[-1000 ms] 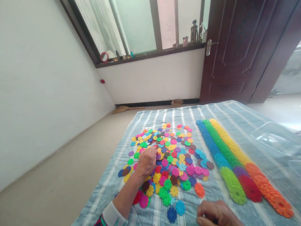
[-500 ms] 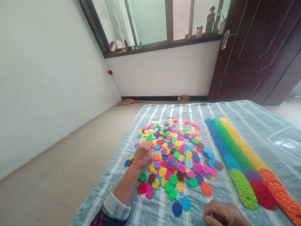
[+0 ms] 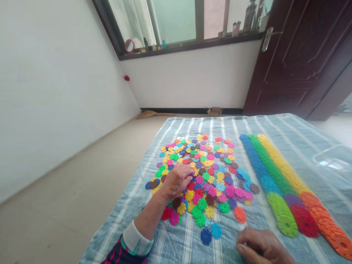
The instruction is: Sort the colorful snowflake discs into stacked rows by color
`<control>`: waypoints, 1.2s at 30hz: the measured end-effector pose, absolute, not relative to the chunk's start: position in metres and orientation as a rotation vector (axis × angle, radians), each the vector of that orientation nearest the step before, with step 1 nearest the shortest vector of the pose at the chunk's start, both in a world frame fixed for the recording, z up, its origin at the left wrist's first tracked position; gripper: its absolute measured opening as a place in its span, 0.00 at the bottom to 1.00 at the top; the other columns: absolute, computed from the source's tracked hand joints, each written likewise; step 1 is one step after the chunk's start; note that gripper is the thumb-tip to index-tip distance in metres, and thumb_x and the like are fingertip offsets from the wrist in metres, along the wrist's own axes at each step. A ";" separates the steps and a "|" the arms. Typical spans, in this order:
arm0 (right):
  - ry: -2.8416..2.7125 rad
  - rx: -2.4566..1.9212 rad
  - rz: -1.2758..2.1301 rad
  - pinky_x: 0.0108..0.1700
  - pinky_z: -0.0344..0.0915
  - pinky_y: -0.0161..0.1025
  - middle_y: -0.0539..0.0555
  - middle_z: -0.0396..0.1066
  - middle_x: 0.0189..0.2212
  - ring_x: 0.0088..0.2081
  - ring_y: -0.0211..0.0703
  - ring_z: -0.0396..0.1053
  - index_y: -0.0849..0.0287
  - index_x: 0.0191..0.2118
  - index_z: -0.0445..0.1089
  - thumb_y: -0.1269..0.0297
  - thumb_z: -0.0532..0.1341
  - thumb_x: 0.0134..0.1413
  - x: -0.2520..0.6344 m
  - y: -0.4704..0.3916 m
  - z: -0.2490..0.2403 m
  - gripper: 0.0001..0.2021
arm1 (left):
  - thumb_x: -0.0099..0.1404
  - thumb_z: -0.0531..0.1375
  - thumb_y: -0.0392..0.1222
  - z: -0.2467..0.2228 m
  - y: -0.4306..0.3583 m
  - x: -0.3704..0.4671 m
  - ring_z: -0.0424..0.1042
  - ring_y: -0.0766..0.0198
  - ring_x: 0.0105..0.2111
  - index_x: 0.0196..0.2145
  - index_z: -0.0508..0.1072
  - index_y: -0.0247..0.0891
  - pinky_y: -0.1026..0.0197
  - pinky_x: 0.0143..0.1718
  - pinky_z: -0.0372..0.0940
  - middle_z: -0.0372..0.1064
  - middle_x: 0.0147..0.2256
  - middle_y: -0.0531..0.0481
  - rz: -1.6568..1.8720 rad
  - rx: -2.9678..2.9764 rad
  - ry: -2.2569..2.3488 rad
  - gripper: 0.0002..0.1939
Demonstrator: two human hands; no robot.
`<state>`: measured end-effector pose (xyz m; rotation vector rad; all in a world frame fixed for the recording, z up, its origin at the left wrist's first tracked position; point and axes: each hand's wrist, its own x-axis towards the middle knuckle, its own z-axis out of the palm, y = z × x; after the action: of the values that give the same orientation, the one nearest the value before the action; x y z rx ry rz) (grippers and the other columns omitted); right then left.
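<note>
My left hand (image 3: 178,180) reaches into a loose pile of colourful notched plastic discs (image 3: 211,190). Its fingers are bent and pinched together over the discs. A reddish-orange edge shows beneath the fingertips, but whether it is gripped is hidden. My right hand (image 3: 262,245) rests curled on the cloth at the front, its fingers folded in; what they may hold cannot be seen. Close to it lie a dark blue disc (image 3: 206,236), a light blue disc (image 3: 216,230) and an orange disc (image 3: 240,214).
Overlapping discs form three long rows on the right: blue to lime (image 3: 255,165), green to red (image 3: 275,167) and yellow to orange (image 3: 291,176). A clear plastic box (image 3: 334,165) stands at the right edge. Striped cloth (image 3: 123,227) covers the surface.
My left hand has moved right and slightly forward over the pile, its fingers now lower among the discs. My right hand stays curled in nearly the same place. The view has shifted slightly.
</note>
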<state>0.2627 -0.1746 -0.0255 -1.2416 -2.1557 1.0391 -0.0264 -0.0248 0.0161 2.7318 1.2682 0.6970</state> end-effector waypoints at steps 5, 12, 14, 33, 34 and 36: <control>-2.185 -1.248 1.059 0.26 0.57 0.29 0.48 0.67 0.19 0.22 0.34 0.63 0.58 0.30 0.72 0.58 0.52 0.63 0.264 -0.175 -0.028 0.16 | 0.61 0.57 0.30 0.008 -0.021 -0.028 0.73 0.58 0.42 0.36 0.76 0.39 0.52 0.48 0.67 0.77 0.41 0.47 0.607 2.770 1.443 0.09; -2.181 -1.222 1.027 0.25 0.57 0.29 0.48 0.67 0.19 0.22 0.34 0.64 0.58 0.30 0.72 0.58 0.52 0.64 0.263 -0.175 -0.028 0.16 | 0.64 0.56 0.33 0.008 -0.023 -0.025 0.72 0.57 0.46 0.39 0.76 0.39 0.51 0.50 0.67 0.76 0.44 0.46 0.796 2.805 1.352 0.10; -2.184 -1.213 1.006 0.25 0.58 0.29 0.48 0.68 0.19 0.22 0.34 0.64 0.58 0.30 0.71 0.58 0.52 0.64 0.263 -0.175 -0.027 0.16 | 0.63 0.58 0.34 0.007 -0.026 -0.017 0.71 0.58 0.48 0.40 0.76 0.41 0.51 0.52 0.66 0.75 0.47 0.48 0.736 2.816 1.179 0.10; -2.051 -1.234 1.101 0.25 0.56 0.29 0.46 0.64 0.17 0.20 0.33 0.59 0.58 0.27 0.70 0.55 0.55 0.63 0.261 -0.178 -0.017 0.17 | 0.63 0.57 0.33 0.005 -0.026 -0.015 0.72 0.59 0.44 0.36 0.77 0.40 0.53 0.49 0.67 0.77 0.43 0.47 0.671 2.813 1.185 0.08; -2.055 -1.242 1.110 0.25 0.56 0.30 0.46 0.63 0.17 0.20 0.33 0.58 0.58 0.28 0.70 0.56 0.54 0.64 0.261 -0.178 -0.017 0.16 | 0.64 0.56 0.32 0.005 -0.025 -0.017 0.72 0.58 0.44 0.36 0.77 0.39 0.52 0.48 0.68 0.77 0.42 0.47 0.659 2.809 1.251 0.09; -2.077 -1.259 1.121 0.26 0.55 0.30 0.46 0.62 0.17 0.21 0.33 0.59 0.58 0.28 0.70 0.57 0.54 0.64 0.262 -0.178 -0.018 0.16 | 0.64 0.54 0.31 0.005 -0.022 -0.022 0.72 0.56 0.43 0.35 0.77 0.38 0.49 0.48 0.68 0.77 0.42 0.44 0.678 2.797 1.427 0.11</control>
<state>0.2617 -0.1784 -0.0181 -1.2595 -2.0769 1.1211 -0.0220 -0.0219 0.0051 2.7971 1.4275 0.6780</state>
